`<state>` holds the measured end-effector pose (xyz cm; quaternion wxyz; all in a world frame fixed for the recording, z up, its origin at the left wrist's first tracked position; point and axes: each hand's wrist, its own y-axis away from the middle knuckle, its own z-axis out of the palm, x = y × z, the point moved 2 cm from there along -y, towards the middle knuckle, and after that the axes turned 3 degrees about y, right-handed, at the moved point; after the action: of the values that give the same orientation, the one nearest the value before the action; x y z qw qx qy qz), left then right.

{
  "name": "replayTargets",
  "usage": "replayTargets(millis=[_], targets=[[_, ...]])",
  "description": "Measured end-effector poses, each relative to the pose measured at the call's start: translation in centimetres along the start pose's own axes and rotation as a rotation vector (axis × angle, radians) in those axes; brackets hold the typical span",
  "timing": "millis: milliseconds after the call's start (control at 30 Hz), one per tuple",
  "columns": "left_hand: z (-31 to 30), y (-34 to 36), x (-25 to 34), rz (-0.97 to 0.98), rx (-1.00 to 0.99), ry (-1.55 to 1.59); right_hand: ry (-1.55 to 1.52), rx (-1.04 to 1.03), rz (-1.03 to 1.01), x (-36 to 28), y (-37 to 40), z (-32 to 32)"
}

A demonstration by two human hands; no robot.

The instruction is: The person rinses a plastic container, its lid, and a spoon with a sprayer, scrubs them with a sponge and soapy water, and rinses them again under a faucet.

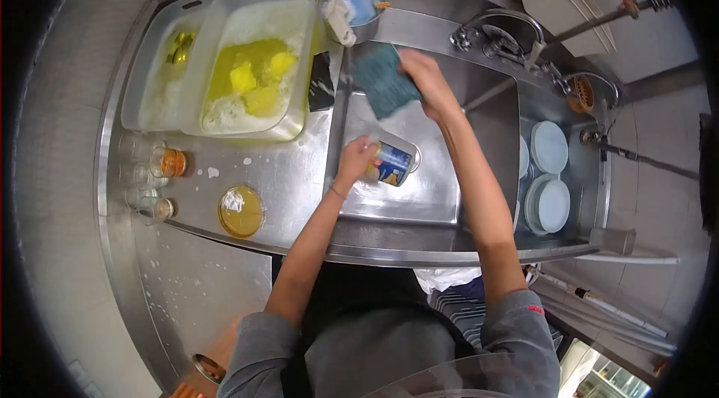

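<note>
My left hand (355, 162) is closed around one end of a tin can (395, 163) with a blue and yellow label. The can lies tilted on its side over the sink basin (434, 199). Above and beyond it, my right hand (428, 83) grips the edge of a dark green scouring pad (383, 83), slightly blurred. Pad and can are apart. Close to the pad, at the back of the sink, stands a metal bowl (325, 8) with a blue sponge (362, 5) and a whitish cloth in it.
Two plastic tubs (305, 61) of yellow soapy water stand at left. Several glasses (159, 162) and a round yellowish lid (240, 212) sit on the steel counter. White plates (553, 203) fill the right basin. Taps (502, 42) reach over the sink's back edge.
</note>
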<state>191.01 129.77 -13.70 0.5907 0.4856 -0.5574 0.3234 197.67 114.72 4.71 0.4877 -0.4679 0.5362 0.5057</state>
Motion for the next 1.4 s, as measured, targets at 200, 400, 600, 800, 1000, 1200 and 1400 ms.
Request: replayTargets(millis=[200,400,600,800,1000,1200,1400], targets=[[2.8,0.2,0.1,0.066,0.002,0.396,0.946,0.149,-0.318,11.2,9.2,-0.6],[5.7,1.2,0.9,0.146,0.029,0.129,0.931,0.151,-0.137,11.1,9.6,-1.2],[5.0,2.1,2.4,0.179,0.009,0.031,0.906,0.209,0.013,12.8,8.6,-3.0],[4.7,1.3,1.4,0.173,0.062,0.184,0.965,0.248,-0.070,12.7,8.6,-2.9],[4.2,-0.6,-0.8,-0.030,0.232,0.459,1.057,0.322,-0.316,11.1,12.0,0.6],[4.6,-1.1,0.2,-0.167,0.355,0.953,0.299,0.851,-0.171,17.1,13.3,-0.3],[3.1,-1.4,4.5,0.067,0.199,0.475,0.067,0.533,-0.008,17.0,11.4,-4.3]])
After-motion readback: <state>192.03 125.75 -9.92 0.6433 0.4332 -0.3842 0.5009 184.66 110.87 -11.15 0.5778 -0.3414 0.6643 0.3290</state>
